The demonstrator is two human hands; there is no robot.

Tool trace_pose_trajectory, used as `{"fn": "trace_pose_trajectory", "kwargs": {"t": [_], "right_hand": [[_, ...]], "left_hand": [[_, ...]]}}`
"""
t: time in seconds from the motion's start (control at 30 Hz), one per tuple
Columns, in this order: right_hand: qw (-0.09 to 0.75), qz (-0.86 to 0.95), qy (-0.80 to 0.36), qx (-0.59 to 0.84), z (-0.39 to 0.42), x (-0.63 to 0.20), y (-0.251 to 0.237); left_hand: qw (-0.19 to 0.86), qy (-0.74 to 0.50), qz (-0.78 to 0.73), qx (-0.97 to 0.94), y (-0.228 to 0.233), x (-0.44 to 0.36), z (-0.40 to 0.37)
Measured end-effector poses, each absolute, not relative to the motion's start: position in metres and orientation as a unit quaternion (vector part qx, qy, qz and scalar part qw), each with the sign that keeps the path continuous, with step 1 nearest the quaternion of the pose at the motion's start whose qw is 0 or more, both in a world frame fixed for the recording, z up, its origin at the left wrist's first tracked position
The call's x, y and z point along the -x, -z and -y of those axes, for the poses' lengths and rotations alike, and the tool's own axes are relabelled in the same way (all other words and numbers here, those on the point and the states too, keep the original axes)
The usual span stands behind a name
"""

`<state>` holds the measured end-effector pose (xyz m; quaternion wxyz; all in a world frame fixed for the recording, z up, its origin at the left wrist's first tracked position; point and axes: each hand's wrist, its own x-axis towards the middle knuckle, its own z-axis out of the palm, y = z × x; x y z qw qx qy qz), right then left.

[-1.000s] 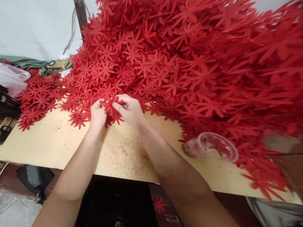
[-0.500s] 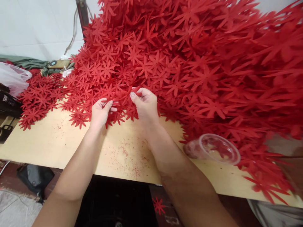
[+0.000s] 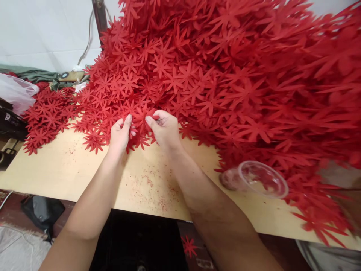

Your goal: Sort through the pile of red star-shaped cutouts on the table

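My left hand (image 3: 120,132) and right hand (image 3: 165,130) pinching one red flower (image 3: 140,114) at the pile's (image 3: 225,75) front edge, petals fanned flat facing me, clear cup (image 3: 258,180) on its side, mouth toward me, reddish bits inside

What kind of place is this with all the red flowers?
Probably a small craft workshop. A huge heap of red cut-out flowers covers a bare wooden table, both hands work at one flower, and a clear plastic cup lies nearby.
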<state>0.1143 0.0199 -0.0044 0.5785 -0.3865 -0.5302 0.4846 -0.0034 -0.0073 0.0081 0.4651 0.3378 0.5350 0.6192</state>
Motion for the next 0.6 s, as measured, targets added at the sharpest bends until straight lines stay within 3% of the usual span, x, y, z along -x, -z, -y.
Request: {"fn": "trace_pose_trajectory", "kwargs": {"t": [0.23,0.33,0.47,0.6], "right_hand": [[0.644,0.506,-0.353,0.453,-0.033,-0.128,0.011],[0.642,0.549,-0.265,0.465,-0.029,-0.126,0.012],[0.595,0.576,-0.335,0.450,-0.019,-0.120,0.007],[0.547,0.616,-0.349,0.447,-0.010,-0.113,0.002]], "left_hand": [[0.416,-0.641,-0.533,-0.363,0.007,0.021,-0.002],[0.300,-0.650,-0.549,-0.432,0.010,0.023,-0.002],[0.150,-0.649,-0.535,-0.519,0.004,0.019,0.009],[0.291,-0.629,-0.488,-0.530,0.000,0.006,0.018]]}}
